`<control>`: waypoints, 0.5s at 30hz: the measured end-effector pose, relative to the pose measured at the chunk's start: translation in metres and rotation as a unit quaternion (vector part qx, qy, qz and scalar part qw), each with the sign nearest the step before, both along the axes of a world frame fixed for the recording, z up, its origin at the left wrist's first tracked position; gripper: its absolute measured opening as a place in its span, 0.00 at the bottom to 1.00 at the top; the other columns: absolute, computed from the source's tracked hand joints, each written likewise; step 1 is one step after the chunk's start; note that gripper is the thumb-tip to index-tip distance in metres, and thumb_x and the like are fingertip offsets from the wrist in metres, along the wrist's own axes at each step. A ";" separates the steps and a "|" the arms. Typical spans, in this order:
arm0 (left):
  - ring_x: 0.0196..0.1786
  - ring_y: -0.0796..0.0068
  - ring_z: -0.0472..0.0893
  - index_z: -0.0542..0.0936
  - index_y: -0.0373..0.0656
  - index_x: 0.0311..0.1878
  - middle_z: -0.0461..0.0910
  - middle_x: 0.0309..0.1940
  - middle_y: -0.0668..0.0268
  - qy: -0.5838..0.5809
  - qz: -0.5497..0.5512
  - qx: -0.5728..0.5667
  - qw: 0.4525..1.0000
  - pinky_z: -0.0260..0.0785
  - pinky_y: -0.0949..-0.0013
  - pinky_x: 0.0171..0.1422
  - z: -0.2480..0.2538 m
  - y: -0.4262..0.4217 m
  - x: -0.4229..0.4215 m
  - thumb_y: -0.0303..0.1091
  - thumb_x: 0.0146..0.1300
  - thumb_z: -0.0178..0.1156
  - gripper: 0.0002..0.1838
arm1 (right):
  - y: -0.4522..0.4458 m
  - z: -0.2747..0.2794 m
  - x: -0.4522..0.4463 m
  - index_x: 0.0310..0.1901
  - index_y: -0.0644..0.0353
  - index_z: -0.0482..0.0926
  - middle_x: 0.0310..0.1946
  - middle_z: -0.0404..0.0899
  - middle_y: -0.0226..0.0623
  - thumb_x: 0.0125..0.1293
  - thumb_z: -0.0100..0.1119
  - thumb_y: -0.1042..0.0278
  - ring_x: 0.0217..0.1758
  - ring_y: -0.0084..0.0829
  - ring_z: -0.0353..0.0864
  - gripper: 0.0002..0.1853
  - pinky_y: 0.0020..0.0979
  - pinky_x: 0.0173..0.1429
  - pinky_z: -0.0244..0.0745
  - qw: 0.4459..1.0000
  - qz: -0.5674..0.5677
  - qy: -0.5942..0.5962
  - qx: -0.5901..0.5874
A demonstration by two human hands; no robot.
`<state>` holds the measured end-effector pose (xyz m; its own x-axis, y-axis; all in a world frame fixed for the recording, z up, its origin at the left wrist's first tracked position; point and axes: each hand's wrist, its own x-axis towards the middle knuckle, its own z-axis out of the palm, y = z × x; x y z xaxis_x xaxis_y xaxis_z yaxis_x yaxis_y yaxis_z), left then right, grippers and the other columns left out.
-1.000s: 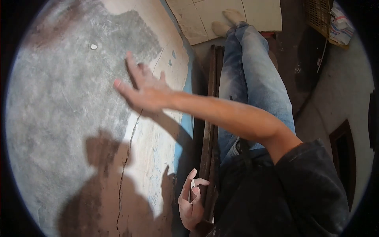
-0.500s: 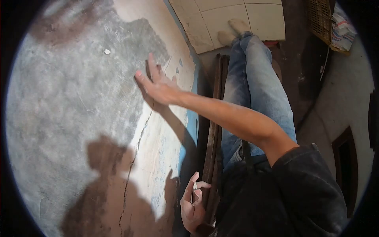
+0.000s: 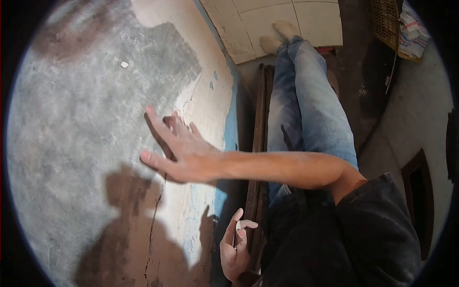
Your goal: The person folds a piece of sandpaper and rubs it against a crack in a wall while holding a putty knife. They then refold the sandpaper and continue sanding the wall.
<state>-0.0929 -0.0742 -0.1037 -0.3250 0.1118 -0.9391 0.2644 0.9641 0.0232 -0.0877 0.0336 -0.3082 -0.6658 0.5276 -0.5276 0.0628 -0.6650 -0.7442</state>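
Note:
My right hand [image 3: 189, 155] reaches across to the left over a grey, worn wall surface [image 3: 86, 110]. Its fingers are spread, thumb apart, and its shadow lies close by; whether the palm presses on the surface I cannot tell. A long crack [image 3: 154, 225] runs down the pale plaster [image 3: 191, 205] just below that hand. Lower down, my left hand [image 3: 235, 253] is held with bent fingers, closed around a small white piece [image 3: 237, 226]. What the piece is made of does not show.
Blue paint [image 3: 231, 115] edges the plaster. Dark wooden rails [image 3: 258, 124] run beside my jeans-covered legs [image 3: 315, 100]. My feet rest near pale tiles [image 3: 263, 24]. A yellow crate [image 3: 385, 24] and a striped cloth bag [image 3: 413, 33] are at upper right. A white spot [image 3: 124, 64] marks the grey area.
My right hand has moved down and a little left along the surface, its fingers spreading wider. My left hand has stayed nearly in place with the white piece.

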 end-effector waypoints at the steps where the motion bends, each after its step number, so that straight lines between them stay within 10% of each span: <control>1: 0.39 0.78 0.75 0.67 0.28 0.65 0.82 0.39 0.62 0.000 -0.012 0.010 1.000 0.65 0.76 0.49 -0.001 -0.003 -0.001 0.46 0.75 0.46 0.29 | -0.001 -0.008 -0.001 0.74 0.58 0.24 0.72 0.38 0.72 0.61 0.19 0.18 0.78 0.61 0.35 0.55 0.62 0.76 0.33 1.000 -0.006 -0.005 -0.005; 6: 0.36 0.80 0.74 0.68 0.30 0.65 0.82 0.39 0.63 0.013 -0.023 0.016 1.000 0.65 0.76 0.46 0.003 0.002 0.001 0.47 0.75 0.46 0.29 | 0.018 -0.046 -0.018 0.75 0.59 0.25 0.69 0.45 0.75 0.61 0.16 0.19 0.76 0.65 0.42 0.55 0.63 0.75 0.37 0.996 0.015 -0.073 -0.056; 10: 0.34 0.81 0.72 0.68 0.31 0.66 0.82 0.38 0.64 0.008 -0.026 0.017 0.999 0.64 0.77 0.44 -0.002 -0.002 -0.002 0.46 0.75 0.46 0.28 | -0.004 0.012 -0.007 0.76 0.60 0.30 0.60 0.55 0.76 0.65 0.22 0.23 0.58 0.59 0.64 0.52 0.60 0.65 0.59 0.994 -0.010 -0.013 0.108; 15: 0.30 0.84 0.68 0.67 0.31 0.66 0.81 0.39 0.66 0.011 -0.024 0.019 0.999 0.61 0.79 0.39 0.004 -0.001 0.000 0.45 0.75 0.46 0.28 | 0.002 -0.065 -0.032 0.75 0.68 0.32 0.48 0.61 0.63 0.66 0.26 0.24 0.44 0.47 0.64 0.54 0.53 0.53 0.63 0.989 -0.093 -0.112 0.038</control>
<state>-0.0931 -0.0751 -0.0996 -0.3381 0.1626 -0.9270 0.3114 0.9488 0.0529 -0.1194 0.0353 -0.3731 -0.4249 0.6732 -0.6051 0.1142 -0.6233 -0.7736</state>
